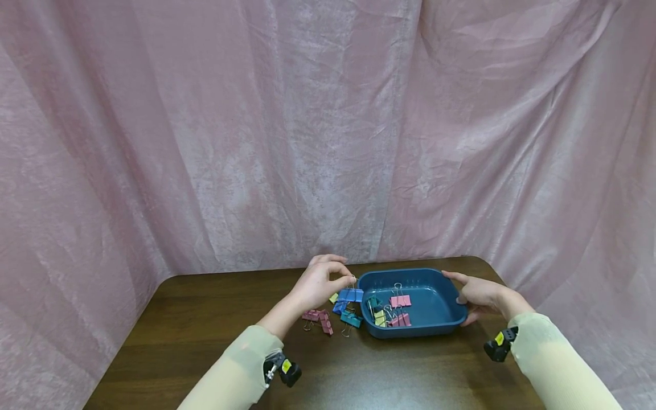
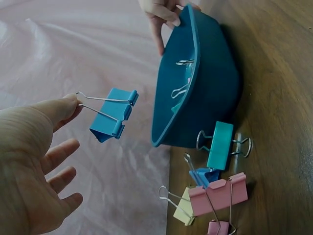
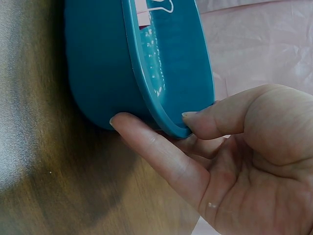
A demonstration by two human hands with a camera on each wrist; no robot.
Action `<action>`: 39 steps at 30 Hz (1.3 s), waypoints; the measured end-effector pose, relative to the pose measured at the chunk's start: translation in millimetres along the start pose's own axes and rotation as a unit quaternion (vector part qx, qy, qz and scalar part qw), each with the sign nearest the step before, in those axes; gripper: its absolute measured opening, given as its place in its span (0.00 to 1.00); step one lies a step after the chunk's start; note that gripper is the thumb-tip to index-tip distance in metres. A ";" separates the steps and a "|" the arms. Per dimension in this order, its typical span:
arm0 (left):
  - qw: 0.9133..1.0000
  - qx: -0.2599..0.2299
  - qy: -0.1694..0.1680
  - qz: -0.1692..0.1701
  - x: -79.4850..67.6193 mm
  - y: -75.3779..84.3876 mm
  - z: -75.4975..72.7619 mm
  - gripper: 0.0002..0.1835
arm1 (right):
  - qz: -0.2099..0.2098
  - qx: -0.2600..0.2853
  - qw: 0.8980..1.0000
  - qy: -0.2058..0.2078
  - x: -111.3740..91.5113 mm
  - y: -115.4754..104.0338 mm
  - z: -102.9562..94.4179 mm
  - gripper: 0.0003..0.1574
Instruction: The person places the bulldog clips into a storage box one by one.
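In the head view, the person's left hand (image 1: 325, 282) had a blue clip (image 1: 351, 295) by its wire handle, pinched between thumb and index finger, so that the body hung below the fingertips. The clip was just beside the left end of a dark blue bin (image 1: 416, 330), its body running roughly side to side, much as the bin's long axis did. The opening lay to the right of the held clip, and the left hand was the nearer one to that end. At the far end, the right hand (image 1: 482, 294) gripped the bin. Inside the bin, clips in pink (image 1: 401, 300), yellow (image 1: 380, 318) and dark green (image 1: 374, 302) were gathered toward the left half. On the table (image 1: 215, 341), between the left forearm and the bin, lay a loose group, among them a teal clip (image 1: 351, 318) close to the bin's wall.

In the left wrist view, the blue clip was apart from the rim, tilted, with nothing but the pinch holding it (the other three fingers were spread loosely and touched nothing).

In the right wrist view, the right thumb lay on the rim and the index finger against the outer wall, the bin's edge held between them; the remaining fingers were partly hidden.
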State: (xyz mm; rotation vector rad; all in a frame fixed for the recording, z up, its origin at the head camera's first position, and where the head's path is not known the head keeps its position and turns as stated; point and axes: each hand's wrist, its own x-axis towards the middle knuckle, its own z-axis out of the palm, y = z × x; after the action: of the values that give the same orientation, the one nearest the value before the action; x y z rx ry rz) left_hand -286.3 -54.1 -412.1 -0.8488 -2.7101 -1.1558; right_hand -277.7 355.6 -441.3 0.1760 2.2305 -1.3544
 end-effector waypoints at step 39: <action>1.000 0.010 -0.013 -0.003 27.8 24.1 35.9 0.09 | -0.001 0.002 1.000 0.004 1.3 1.7 0.5 0.53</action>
State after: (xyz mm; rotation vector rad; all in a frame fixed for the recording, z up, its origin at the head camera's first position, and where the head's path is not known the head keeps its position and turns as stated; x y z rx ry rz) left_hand -292.2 -3.2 -414.5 -0.8603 -2.7417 -1.1260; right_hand -278.0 355.7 -443.4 0.1806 2.2346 -1.3611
